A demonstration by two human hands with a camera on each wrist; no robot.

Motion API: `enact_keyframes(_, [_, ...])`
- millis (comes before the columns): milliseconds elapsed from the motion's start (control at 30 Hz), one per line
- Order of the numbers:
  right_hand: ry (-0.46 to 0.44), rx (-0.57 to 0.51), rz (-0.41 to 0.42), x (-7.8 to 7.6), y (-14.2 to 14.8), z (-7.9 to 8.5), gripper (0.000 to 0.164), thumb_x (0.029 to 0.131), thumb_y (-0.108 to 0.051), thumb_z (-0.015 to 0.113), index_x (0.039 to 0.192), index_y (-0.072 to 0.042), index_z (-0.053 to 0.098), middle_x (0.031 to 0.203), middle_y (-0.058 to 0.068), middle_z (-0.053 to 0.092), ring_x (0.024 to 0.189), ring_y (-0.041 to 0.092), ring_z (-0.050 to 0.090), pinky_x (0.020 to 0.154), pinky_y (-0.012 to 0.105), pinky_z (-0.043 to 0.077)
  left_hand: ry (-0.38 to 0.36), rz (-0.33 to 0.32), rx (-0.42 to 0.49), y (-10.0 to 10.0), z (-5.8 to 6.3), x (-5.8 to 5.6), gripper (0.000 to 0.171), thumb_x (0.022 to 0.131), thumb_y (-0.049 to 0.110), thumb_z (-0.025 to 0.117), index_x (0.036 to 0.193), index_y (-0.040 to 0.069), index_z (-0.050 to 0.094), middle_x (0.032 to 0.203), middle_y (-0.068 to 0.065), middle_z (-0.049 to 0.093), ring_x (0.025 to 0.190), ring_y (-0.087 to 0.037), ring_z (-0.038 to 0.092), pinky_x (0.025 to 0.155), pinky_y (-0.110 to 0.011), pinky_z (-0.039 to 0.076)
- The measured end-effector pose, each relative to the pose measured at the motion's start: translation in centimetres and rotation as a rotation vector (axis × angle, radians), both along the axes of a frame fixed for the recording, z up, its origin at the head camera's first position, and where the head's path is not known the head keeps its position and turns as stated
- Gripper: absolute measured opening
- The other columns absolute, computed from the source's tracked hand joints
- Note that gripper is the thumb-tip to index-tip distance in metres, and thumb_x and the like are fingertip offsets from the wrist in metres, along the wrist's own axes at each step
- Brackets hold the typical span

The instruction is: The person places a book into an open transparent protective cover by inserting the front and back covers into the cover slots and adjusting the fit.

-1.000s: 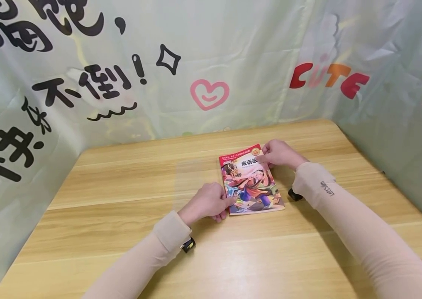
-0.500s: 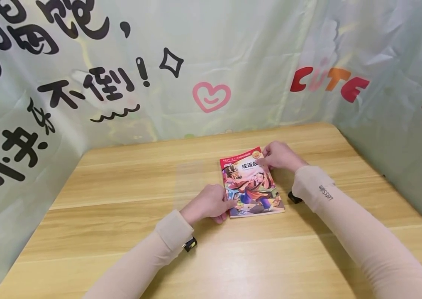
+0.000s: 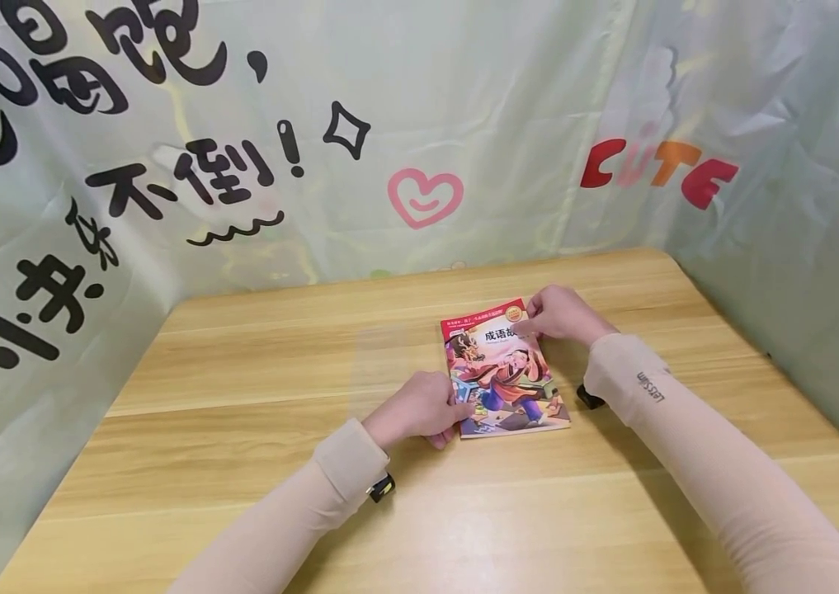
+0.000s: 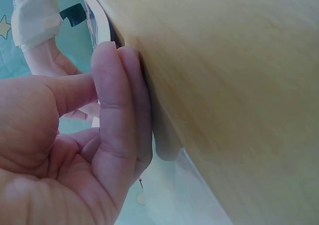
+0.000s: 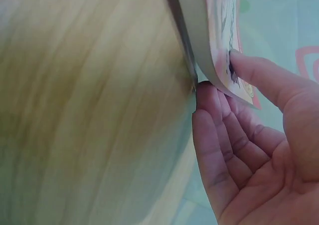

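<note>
A picture book [image 3: 504, 371] with a red top band and a colourful illustrated cover lies face up on the wooden table. At its lower left edge, my left hand [image 3: 426, 408] grips it with the thumb on the cover and the other fingers at the side and beneath. My right hand [image 3: 560, 313] pinches the upper right edge, thumb over part of the printed title. In the right wrist view, fingers [image 5: 212, 145] reach under the book's edge [image 5: 219, 80], which curves up off the table. The left wrist view shows the book [image 4: 97, 20] mostly hidden behind my left fingers.
Left of the book, a faint see-through sheet [image 3: 382, 355] lies on the wooden table [image 3: 241, 462]. Pale printed curtains [image 3: 508, 124] stand behind and along both sides of the table. A black wrist device [image 3: 382, 487] sits under the left cuff.
The head view has shifted slightly, so everything sits a little lower in it. Both hands keep the same hold on the book, which stays in place.
</note>
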State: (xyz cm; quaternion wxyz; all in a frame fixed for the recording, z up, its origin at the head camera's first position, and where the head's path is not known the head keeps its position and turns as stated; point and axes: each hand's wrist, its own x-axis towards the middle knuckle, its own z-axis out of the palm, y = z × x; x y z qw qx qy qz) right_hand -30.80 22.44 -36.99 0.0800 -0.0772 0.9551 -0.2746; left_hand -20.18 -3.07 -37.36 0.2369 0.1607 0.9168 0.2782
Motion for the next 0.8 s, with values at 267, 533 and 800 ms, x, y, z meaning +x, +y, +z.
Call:
enact_keyframes(267, [-0.019, 0.010, -0.020, -0.05, -0.09, -0.23, 0.040, 0.082, -0.038, 0.075, 0.063, -0.011, 0.052, 0.053, -0.003, 0.037, 0.050, 0.014, 0.035, 0.053, 0.029, 0.032, -0.017, 0.026, -0.048, 0.19, 0.39, 0.21, 0.038, 0.095, 0.033, 0.061, 0.069, 0.004, 0.066, 0.055, -0.004, 0.062, 0.044, -0.013, 0.062, 0.047, -0.026, 0.052])
enact_keyframes(533, [-0.004, 0.020, -0.043, 0.12, -0.21, 0.01, 0.040, 0.078, -0.036, 0.078, 0.091, -0.001, 0.062, 0.082, 0.008, 0.058, 0.074, 0.022, 0.050, 0.066, 0.035, 0.042, -0.012, 0.040, -0.088, 0.47, 0.60, 0.37, 0.037, 0.094, 0.032, 0.062, 0.071, 0.004, 0.065, 0.056, -0.005, 0.062, 0.044, -0.014, 0.062, 0.047, -0.026, 0.053])
enact_keyframes(800, [0.010, 0.015, -0.013, 0.14, -0.37, -0.07, 0.061, 0.081, -0.034, 0.077, 0.129, -0.001, 0.057, 0.118, 0.020, 0.059, 0.104, 0.031, 0.055, 0.091, 0.049, 0.042, 0.000, 0.040, -0.088, 0.45, 0.36, 0.32, 0.036, 0.094, 0.032, 0.062, 0.071, 0.005, 0.064, 0.056, -0.005, 0.062, 0.043, -0.013, 0.061, 0.046, -0.025, 0.052])
